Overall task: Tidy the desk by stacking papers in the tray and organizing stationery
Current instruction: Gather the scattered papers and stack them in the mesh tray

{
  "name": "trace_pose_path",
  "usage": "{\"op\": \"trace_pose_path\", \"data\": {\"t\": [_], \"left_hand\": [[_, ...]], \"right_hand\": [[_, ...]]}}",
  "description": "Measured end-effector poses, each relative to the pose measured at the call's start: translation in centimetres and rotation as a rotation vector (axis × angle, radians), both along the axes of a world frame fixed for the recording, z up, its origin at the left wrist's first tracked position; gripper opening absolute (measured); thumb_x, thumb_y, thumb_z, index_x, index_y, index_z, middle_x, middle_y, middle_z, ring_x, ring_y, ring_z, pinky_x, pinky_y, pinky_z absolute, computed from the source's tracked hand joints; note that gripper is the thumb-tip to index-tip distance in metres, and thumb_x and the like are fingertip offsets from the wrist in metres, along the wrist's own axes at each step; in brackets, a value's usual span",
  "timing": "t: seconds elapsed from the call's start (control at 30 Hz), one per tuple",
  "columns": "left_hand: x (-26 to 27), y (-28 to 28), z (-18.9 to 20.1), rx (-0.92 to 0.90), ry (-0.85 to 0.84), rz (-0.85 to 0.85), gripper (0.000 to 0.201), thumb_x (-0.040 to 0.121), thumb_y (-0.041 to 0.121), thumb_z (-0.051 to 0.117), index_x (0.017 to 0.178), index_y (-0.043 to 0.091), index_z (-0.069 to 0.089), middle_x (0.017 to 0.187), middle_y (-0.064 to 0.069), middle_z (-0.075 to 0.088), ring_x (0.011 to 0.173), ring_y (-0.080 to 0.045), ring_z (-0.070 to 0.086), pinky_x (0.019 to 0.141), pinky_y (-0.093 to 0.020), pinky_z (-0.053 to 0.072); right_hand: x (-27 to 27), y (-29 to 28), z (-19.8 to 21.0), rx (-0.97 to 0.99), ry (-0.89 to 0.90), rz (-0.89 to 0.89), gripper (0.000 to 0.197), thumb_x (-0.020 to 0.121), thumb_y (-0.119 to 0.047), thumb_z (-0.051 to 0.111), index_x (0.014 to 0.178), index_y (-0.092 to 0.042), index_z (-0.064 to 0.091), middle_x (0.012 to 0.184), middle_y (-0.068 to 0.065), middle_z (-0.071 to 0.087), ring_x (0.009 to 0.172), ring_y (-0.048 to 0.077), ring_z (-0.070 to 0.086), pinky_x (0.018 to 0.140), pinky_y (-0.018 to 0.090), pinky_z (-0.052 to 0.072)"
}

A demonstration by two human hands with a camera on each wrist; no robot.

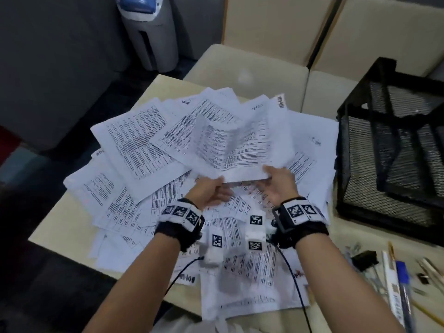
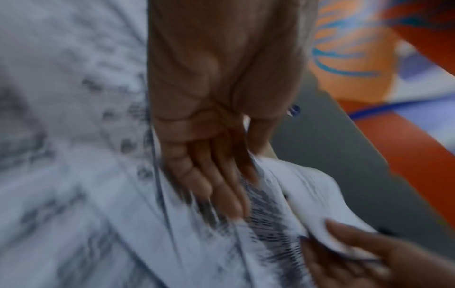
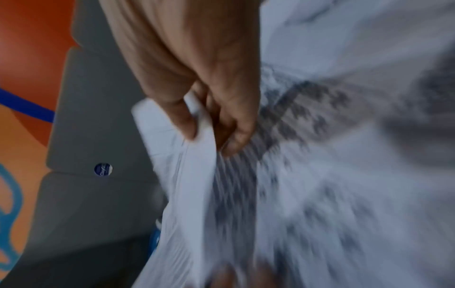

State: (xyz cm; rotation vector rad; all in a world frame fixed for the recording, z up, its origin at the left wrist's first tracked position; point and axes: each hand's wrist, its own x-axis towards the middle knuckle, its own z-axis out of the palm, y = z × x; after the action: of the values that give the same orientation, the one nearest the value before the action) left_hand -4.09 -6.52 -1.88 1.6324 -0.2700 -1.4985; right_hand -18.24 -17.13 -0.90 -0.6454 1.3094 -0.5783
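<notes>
Many printed sheets [image 1: 134,140] lie fanned out and overlapping across the beige table [image 1: 48,224]. Above the middle of the heap, both hands hold up a small bundle of printed papers [image 1: 235,145] by its near edge. My left hand [image 1: 213,191] pinches the bundle's left corner, thumb on one side and fingers [image 2: 214,185] on the other. My right hand [image 1: 280,181] pinches the right corner between thumb [image 3: 187,120] and curled fingers. A black mesh tray [image 1: 394,140] stands at the table's right. Pens [image 1: 401,272] and a black binder clip [image 1: 365,257] lie at the near right.
Beige cushions [image 1: 252,68] sit behind the table, with a grey and blue water dispenser [image 1: 149,32] at the far left. Dark floor borders the table's left edge. Cables hang from both wrist cameras over the near papers.
</notes>
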Motion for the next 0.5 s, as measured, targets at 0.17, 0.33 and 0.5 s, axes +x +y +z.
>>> {"op": "trace_pose_path", "data": {"t": [0.17, 0.33, 0.5], "left_hand": [[2.2, -2.8, 0.9, 0.032, -0.869, -0.072, 0.027, 0.095, 0.033, 0.048, 0.077, 0.014, 0.052, 0.075, -0.003, 0.058, 0.068, -0.017, 0.056, 0.064, -0.022, 0.044], [3.6, -6.6, 0.6, 0.276, -1.179, -0.341, 0.066, 0.089, 0.04, 0.054, 0.144, 0.016, 0.027, 0.153, -0.017, 0.018, 0.14, -0.039, 0.02, 0.111, -0.053, 0.027], [3.5, -6.6, -1.5, 0.495, -1.103, -0.712, 0.102, 0.082, 0.055, 0.056, 0.151, 0.019, -0.01, 0.157, -0.019, -0.013, 0.143, -0.046, -0.008, 0.114, -0.061, 0.014]], "right_hand": [[-6.2, -5.4, -1.1, -0.229, 0.499, -0.152, 0.026, 0.085, -0.004, 0.045, 0.109, -0.004, 0.052, 0.097, 0.019, 0.058, 0.1, 0.033, 0.061, 0.066, 0.021, 0.047], [-8.0, -5.3, -1.0, -0.329, 0.837, -0.009, 0.038, 0.091, -0.007, 0.042, 0.124, 0.01, 0.05, 0.133, 0.027, 0.05, 0.123, 0.039, 0.048, 0.106, 0.035, 0.033], [-5.5, -3.1, -2.0, -0.343, 0.77, 0.03, 0.049, 0.088, -0.008, 0.05, 0.132, 0.002, 0.031, 0.136, 0.028, 0.04, 0.121, 0.04, 0.046, 0.099, 0.039, 0.039]]}}
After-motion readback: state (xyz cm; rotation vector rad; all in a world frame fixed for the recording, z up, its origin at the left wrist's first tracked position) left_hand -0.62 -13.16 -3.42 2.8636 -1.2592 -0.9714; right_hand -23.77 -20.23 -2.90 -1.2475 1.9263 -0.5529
